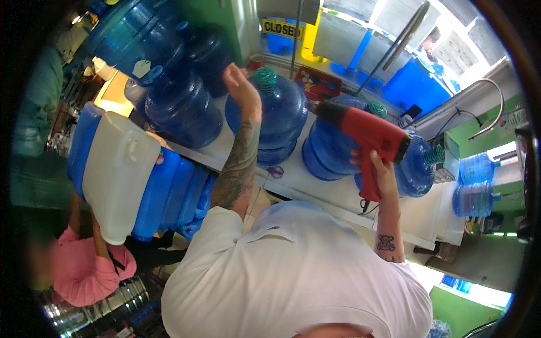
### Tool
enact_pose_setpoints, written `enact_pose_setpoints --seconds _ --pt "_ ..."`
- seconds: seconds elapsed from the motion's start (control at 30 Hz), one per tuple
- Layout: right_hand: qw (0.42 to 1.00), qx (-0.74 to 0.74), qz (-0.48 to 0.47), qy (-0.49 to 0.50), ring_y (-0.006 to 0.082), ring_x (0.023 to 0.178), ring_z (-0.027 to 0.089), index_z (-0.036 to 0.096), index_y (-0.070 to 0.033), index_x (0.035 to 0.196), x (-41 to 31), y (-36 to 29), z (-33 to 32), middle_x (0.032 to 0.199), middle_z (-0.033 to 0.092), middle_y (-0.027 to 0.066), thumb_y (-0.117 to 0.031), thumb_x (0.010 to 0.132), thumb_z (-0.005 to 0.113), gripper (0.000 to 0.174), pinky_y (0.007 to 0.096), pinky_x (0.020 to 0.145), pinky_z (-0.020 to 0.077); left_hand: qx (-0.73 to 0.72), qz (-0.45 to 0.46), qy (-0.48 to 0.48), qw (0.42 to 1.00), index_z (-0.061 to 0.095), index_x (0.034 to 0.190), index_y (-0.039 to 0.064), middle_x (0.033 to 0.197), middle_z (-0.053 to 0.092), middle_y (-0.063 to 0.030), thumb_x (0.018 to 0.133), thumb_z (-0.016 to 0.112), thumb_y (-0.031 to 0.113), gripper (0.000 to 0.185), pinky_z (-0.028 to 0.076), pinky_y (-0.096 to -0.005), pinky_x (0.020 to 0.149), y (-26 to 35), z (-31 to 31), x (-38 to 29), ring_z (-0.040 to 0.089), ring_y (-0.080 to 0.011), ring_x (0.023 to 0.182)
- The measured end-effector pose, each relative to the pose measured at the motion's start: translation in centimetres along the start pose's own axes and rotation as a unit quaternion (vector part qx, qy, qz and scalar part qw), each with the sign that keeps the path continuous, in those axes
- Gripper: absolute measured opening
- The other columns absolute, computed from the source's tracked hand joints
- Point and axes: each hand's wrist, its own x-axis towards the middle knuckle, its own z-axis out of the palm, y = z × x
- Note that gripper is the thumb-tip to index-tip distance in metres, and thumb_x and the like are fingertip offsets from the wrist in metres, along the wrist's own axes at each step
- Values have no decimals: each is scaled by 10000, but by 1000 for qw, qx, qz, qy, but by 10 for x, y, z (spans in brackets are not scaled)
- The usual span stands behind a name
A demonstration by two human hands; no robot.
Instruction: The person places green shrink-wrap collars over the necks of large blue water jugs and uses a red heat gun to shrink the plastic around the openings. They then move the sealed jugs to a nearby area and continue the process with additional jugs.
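My right hand [382, 173] grips the handle of a red and black heat gun [367, 131]. Its nozzle points left, towards a round blue water bottle [274, 118] with green wrapping on its neck [265, 78]. Beside that neck my left hand [243, 93] is raised with nothing in it, its fingers extended. Whether it touches the bottle, I cannot tell. Behind the heat gun is a second blue bottle [327, 148], partly covered, with a green-wrapped neck [376, 109]. A third bottle [414, 169], also green at the neck, leans into view right of my right hand.
Purple-handled scissors [275, 172] lie on the white counter [296, 179] near its front edge. A red crate [317, 82] with small items stands behind. More blue bottles [181, 110] fill the left. A person in a pink top [86, 266] is beside a white jug [120, 169] and blue jugs [162, 190].
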Motion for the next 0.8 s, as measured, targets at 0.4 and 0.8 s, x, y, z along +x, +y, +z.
enact_pose_setpoints --seconds 0.4,0.8 --pt "997 77 0 -16 195 882 716 560 -12 1350 24 -32 27 1086 721 148 -404 1005 617 526 291 695 553 -248 -228 -272 901 520 1406 7 1170 692 -151 1067 453 454 565 519 -261 886 -21 -9 35 669 -172 1069" --pt "995 74 -18 -62 178 864 693 571 -25 1324 22 1 29 1069 712 127 -353 967 699 501 300 719 554 129 64 -235 961 638 1277 -19 1276 651 -173 1041 549 385 476 433 -385 1056 1 -6 28 588 -281 1232"
